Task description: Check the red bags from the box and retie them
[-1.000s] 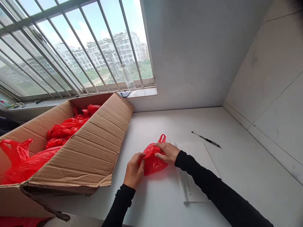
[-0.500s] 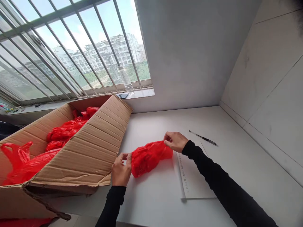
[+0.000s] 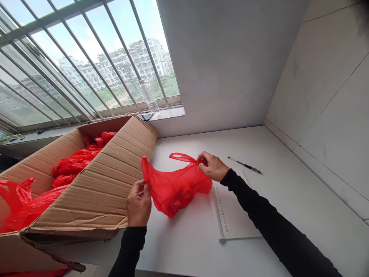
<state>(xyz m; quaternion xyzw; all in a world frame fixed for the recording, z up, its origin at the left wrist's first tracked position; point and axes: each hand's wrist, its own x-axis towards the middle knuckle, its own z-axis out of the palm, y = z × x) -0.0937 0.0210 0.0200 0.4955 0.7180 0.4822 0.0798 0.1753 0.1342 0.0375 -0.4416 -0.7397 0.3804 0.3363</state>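
Between my two hands a red plastic bag (image 3: 178,188) is stretched out over the white table (image 3: 178,250). My left hand (image 3: 138,204) pinches its left side, just below a handle that sticks up. At the bag's upper right, my right hand (image 3: 212,166) grips the base of the other handle, whose loop points left. Something lumpy shows darkly through the thin plastic low in the bag; I cannot make out what it is. Under my right forearm lies a spiral notebook (image 3: 236,215), its right part hidden by the sleeve.
On the left a large open cardboard box (image 3: 115,181) holds several red bags (image 3: 76,161). A black pen (image 3: 245,165) lies beyond the notebook. A clear bottle (image 3: 149,97) and a phone (image 3: 145,116) stand on the sill of the barred window.
My hands have drawn apart a little, the left one moving left. The bunched red bag has spread open, and its two handles now stand up.
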